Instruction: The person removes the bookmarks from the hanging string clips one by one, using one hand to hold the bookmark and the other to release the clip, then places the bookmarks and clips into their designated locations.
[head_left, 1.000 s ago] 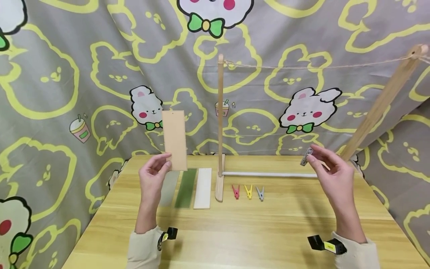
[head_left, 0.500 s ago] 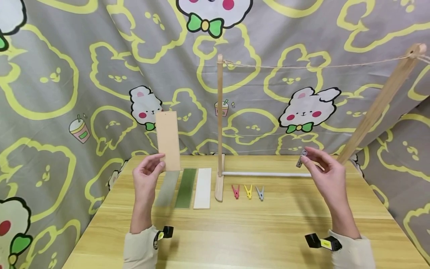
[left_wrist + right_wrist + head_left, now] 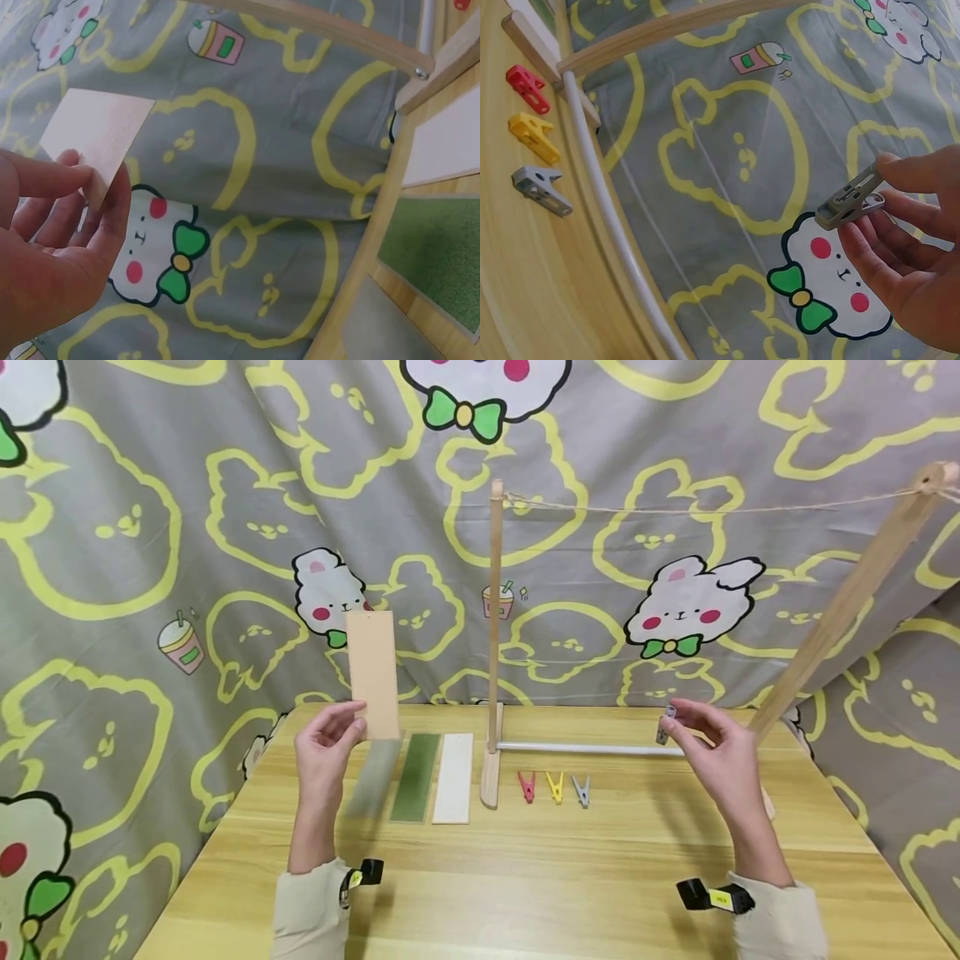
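Pinched between the thumb and fingers of my left hand (image 3: 324, 745) is a flat peach-coloured rectangular card (image 3: 373, 672), held upright above the table with a small hole near its top edge. My right hand (image 3: 720, 756) pinches a grey clothespin (image 3: 665, 725) in the air, in front of the frame's right side; in the right wrist view the clothespin (image 3: 849, 196) points away from the fingertips. On the table below the card lie a grey-green card (image 3: 372, 781), a green card (image 3: 415, 777) and a white card (image 3: 453, 778) in a row.
A wooden frame has a left post (image 3: 495, 618), a slanting right post (image 3: 847, 602), a string (image 3: 675, 511) across the top and a white rod (image 3: 585, 748) low down. In front lie red (image 3: 527, 787), yellow (image 3: 555, 787) and grey-blue (image 3: 582, 791) clothespins. A patterned curtain (image 3: 420, 527) hangs behind.
My right hand has moved left and slightly down with the grey clothespin. The left hand has shifted a little left with the peach card, then nearly stayed in place.
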{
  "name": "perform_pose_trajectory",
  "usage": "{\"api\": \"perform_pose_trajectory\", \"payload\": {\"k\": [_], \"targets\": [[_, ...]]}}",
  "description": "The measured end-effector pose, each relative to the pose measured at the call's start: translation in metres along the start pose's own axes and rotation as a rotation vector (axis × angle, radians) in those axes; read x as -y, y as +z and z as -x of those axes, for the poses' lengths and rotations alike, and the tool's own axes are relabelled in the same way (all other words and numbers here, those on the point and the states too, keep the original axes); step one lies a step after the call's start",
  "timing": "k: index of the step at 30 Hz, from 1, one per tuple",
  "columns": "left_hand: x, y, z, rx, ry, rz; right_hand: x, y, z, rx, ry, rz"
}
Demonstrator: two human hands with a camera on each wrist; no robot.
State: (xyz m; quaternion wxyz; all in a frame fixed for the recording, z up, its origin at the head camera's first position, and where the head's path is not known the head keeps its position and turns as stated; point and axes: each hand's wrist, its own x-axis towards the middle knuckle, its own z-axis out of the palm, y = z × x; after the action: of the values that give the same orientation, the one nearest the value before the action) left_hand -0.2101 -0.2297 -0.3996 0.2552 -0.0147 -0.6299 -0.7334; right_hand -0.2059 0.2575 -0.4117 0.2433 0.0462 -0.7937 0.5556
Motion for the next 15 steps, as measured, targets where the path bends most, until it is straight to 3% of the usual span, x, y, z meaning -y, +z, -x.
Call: {"api": "perform_pose_trajectory", "payload": {"k": [9, 15], "targets": [[0.007, -0.001, -0.001, 0.007, 0.004, -0.077, -0.011, 0.003, -0.001, 0.034, 0.014, 0.06], [0.011, 0.003, 0.0, 0.005, -0.013, -0.08, -0.015, 0.002, 0.0, 0.055, 0.042, 0.085]]}}
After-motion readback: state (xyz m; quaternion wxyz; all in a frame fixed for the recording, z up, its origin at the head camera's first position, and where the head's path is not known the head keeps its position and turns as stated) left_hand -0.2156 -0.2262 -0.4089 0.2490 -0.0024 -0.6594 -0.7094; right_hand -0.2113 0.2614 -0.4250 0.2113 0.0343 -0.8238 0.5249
